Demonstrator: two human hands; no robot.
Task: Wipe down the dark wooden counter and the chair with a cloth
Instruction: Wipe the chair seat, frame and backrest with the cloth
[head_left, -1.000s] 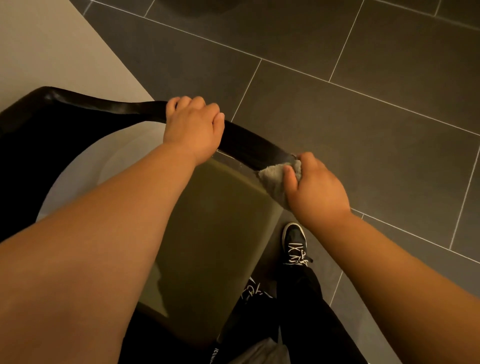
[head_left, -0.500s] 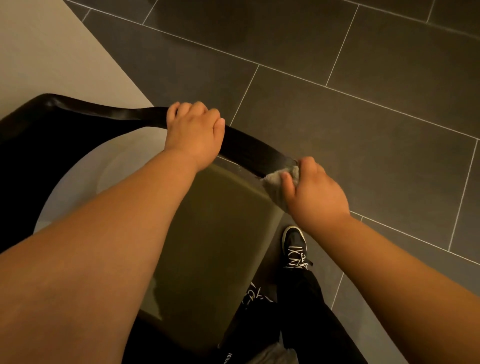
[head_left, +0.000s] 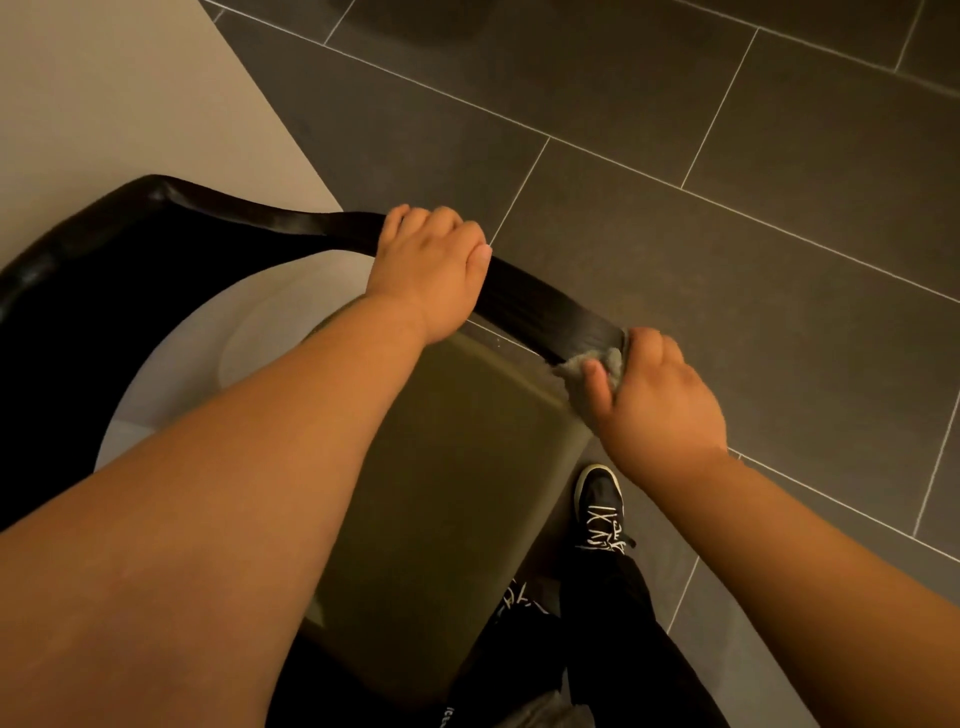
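I look down on a chair with a curved black backrest rail (head_left: 540, 299) and an olive seat cushion (head_left: 457, 467). My left hand (head_left: 431, 278) grips the top of the rail near its middle, fingers curled over it. My right hand (head_left: 654, 405) holds a crumpled grey cloth (head_left: 597, 366) pressed against the rail's right end, thumb on the cloth. The dark wooden counter is not in view.
Dark grey floor tiles (head_left: 727, 260) spread to the right and behind the chair. A pale wall or panel (head_left: 104, 104) stands at the upper left. My black shoe (head_left: 600, 509) and dark trouser legs are beside the seat's right corner.
My right hand with the cloth has shifted slightly down around the rail's right end. The left hand keeps its grip on the rail.
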